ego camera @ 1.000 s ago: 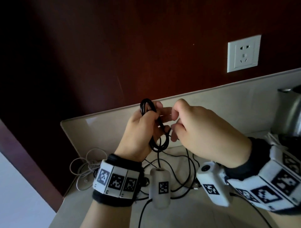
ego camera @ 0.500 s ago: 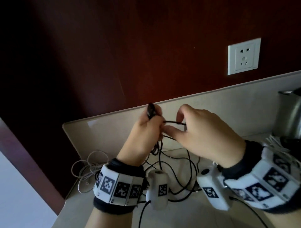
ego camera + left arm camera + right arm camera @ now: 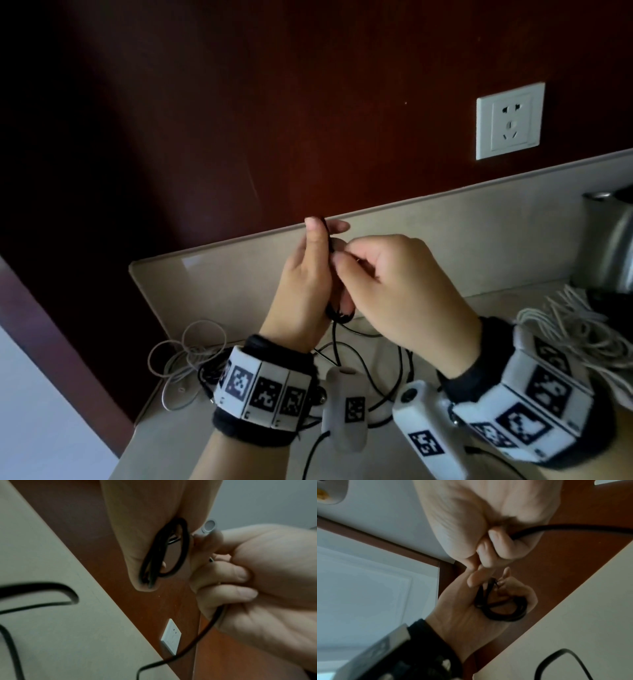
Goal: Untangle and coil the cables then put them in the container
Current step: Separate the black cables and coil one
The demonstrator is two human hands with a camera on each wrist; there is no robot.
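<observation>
Black cable (image 3: 337, 313), part-coiled, held above the desk (image 3: 219, 284).
Left hand (image 3: 305, 291) grips the small coil; right hand (image 3: 404, 291) pinches the loose strand (remainder trails on the desk).

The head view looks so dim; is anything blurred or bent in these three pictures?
Head view: dark, the wall nearly black at left, the counter edge bowed by the wide lens. Left wrist view: the black cable coil held in the left hand is fairly sharp, the loose strand on the counter smeared. Right wrist view: soft throughout, the right hand blurred.
</observation>
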